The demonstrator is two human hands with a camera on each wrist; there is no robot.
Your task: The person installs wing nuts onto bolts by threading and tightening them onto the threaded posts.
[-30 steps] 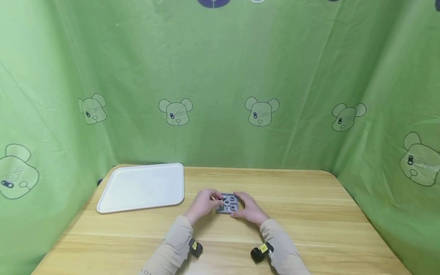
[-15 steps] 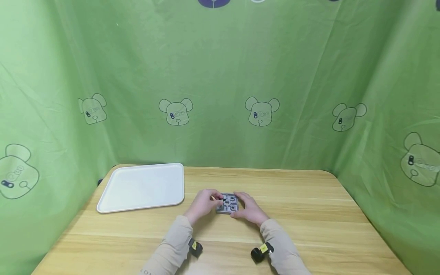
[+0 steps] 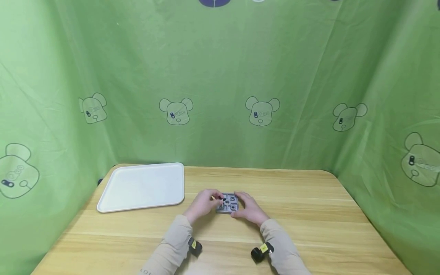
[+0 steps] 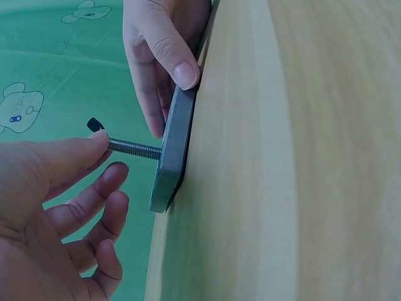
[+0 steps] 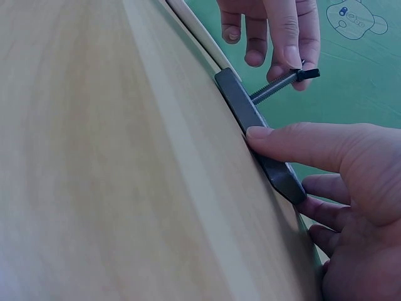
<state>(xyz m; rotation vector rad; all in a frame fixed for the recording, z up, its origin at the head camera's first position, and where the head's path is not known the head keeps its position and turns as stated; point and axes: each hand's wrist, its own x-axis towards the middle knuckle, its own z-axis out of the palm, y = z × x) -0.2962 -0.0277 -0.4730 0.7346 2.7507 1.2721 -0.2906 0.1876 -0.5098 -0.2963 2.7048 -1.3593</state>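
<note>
A grey square plate (image 3: 227,208) with recessed pockets and holes lies flat on the wooden table, between both hands. From its left part rises a wing screw (image 4: 135,148), its threaded shank standing up out of the plate and its black winged head on top. My left hand (image 3: 203,204) pinches that head between thumb and index finger, the other fingers loosely curled. My right hand (image 3: 252,211) grips the plate's right side, thumb on the near edge and fingers toward the far edge. How deep the shank sits is hidden.
A white tray (image 3: 142,188) lies at the table's back left. Green curtains (image 3: 220,141) with bear prints enclose the table (image 3: 292,206) at the back and sides. A small black camera is strapped to each sleeve (image 3: 283,248).
The black winged head has turned slightly between my left fingertips. My right hand and the plate have stayed in place.
</note>
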